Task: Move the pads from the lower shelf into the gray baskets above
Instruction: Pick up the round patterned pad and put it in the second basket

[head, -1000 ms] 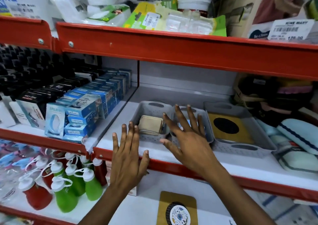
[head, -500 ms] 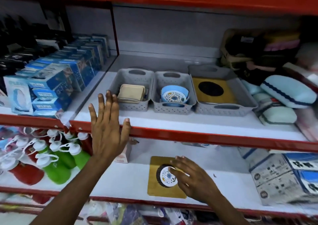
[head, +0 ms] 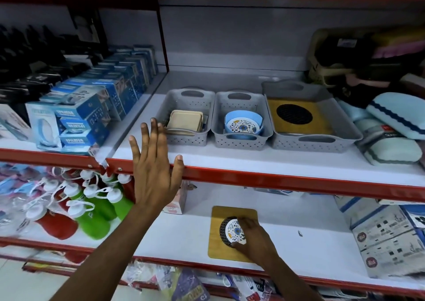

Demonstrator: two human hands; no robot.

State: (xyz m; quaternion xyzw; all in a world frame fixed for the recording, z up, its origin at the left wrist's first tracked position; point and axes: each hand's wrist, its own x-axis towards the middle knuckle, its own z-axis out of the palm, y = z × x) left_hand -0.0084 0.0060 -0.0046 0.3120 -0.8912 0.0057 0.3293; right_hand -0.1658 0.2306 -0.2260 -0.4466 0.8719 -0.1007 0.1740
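On the lower shelf lies a square wooden pad (head: 219, 220) with a black round grid in its middle. A small round floral pad (head: 234, 230) sits on that grid, and my right hand (head: 253, 238) has its fingers curled around its right edge. My left hand (head: 154, 165) is spread flat against the red edge of the upper shelf, holding nothing. Three gray baskets stand above: the left basket (head: 184, 137) holds beige square pads, the middle basket (head: 241, 139) holds round blue and floral pads, the large right basket (head: 317, 142) holds a wooden pad like the one below.
Blue boxes (head: 76, 121) fill the shelf at upper left. Red and green bottles (head: 92, 211) crowd the lower left. Light blue cushions (head: 395, 126) lie at upper right, and printed cartons (head: 388, 238) stand at lower right. A small pink box (head: 177, 205) sits behind my left wrist.
My right hand dropped from the baskets to the lower shelf and closed around the round floral pad. My left hand stayed on the shelf edge. The view tilted downward.
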